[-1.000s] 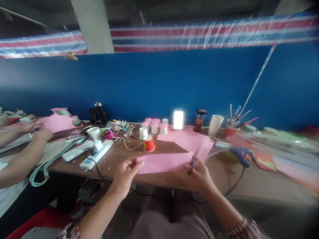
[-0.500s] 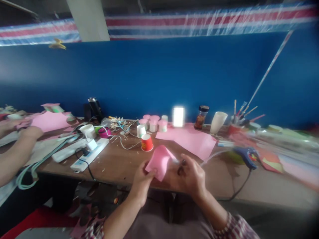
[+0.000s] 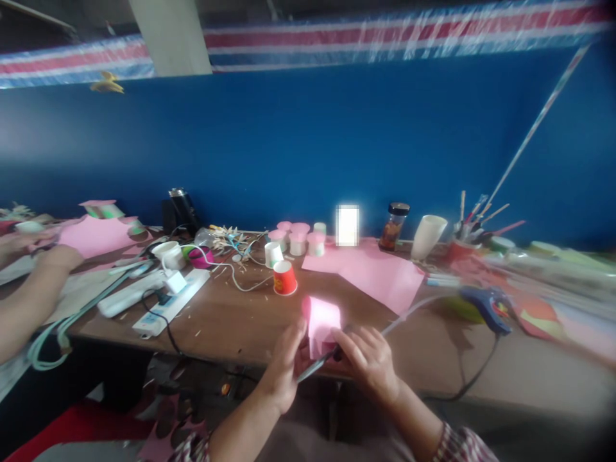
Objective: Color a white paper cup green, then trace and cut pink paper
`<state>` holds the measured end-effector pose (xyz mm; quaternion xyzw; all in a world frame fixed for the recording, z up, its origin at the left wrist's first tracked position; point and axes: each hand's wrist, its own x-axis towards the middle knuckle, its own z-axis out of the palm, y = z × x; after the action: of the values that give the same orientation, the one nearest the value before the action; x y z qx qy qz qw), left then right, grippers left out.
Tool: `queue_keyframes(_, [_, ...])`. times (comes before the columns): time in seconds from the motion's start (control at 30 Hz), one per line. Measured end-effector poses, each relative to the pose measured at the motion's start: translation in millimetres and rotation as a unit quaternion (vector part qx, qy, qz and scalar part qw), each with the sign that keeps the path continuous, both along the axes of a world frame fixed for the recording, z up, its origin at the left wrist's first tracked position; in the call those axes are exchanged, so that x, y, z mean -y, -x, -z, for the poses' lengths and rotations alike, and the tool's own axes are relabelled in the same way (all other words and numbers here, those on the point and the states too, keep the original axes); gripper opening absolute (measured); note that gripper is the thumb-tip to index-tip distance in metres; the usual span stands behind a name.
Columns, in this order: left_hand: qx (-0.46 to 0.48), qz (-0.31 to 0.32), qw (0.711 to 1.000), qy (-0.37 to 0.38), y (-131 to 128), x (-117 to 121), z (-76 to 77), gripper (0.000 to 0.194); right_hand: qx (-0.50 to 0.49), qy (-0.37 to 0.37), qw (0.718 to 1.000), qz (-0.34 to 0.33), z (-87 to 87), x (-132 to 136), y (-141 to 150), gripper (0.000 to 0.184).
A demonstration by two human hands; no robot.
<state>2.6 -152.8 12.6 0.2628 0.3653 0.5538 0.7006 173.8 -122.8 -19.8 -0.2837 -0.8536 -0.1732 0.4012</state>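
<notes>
A curled piece of pink paper (image 3: 323, 318) is between my hands above the table's front edge. My left hand (image 3: 287, 366) is closed on its left side, fingers partly hidden behind it. My right hand (image 3: 370, 359) grips a pair of scissors (image 3: 315, 367), whose blades point left and down below the paper; the handles are mostly covered by my fingers. My right fingertips touch the paper's right edge. A red paper cup (image 3: 285, 278) stands upside down just beyond the paper, with a small white cup (image 3: 273, 255) behind it.
A large pink sheet (image 3: 370, 273) lies behind my hands, beside several pink-topped cups (image 3: 298, 240). At right rests a blue glue gun (image 3: 486, 308) with a cord. To the left are a power strip (image 3: 168, 305) and another person's arm (image 3: 41, 289). A jar (image 3: 394, 226) stands at the back.
The pink paper has turned and curled in my left hand. My right hand has moved left, bringing the scissors from beside the paper to below it, blades now pointing left and down.
</notes>
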Motion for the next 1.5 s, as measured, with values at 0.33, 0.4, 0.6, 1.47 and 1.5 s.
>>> queue_keyframes(0.33, [-0.127, -0.047, 0.991, 0.019, 5.2, -10.5, 15.8, 0.035, 0.000, 0.034, 0.999, -0.003, 10.2, -3.1, -8.6, 0.045])
queue_keyframes(0.4, [-0.151, -0.060, 0.987, 0.019, 9.6, -12.9, 20.1, 0.035, -0.081, 0.088, 0.993, -0.003, 13.2, -0.2, -9.9, 0.044])
queue_keyframes(0.6, [-0.182, -0.078, 0.980, -0.002, 14.3, -12.8, 29.4, 0.041, -0.446, 0.425, 0.787, 0.031, 12.3, 1.6, -5.5, 0.045])
queue_keyframes(1.47, [-0.152, 0.015, 0.988, -0.035, -11.6, -8.4, 9.6, 0.041, -0.594, 0.557, 0.567, -0.127, 1.1, 1.2, 6.2, 0.057])
queue_keyframes(1.5, [-0.161, 0.004, 0.986, -0.042, -11.8, -9.9, 9.1, 0.042, -0.590, 0.559, 0.569, -0.125, 1.4, 2.0, 5.7, 0.058])
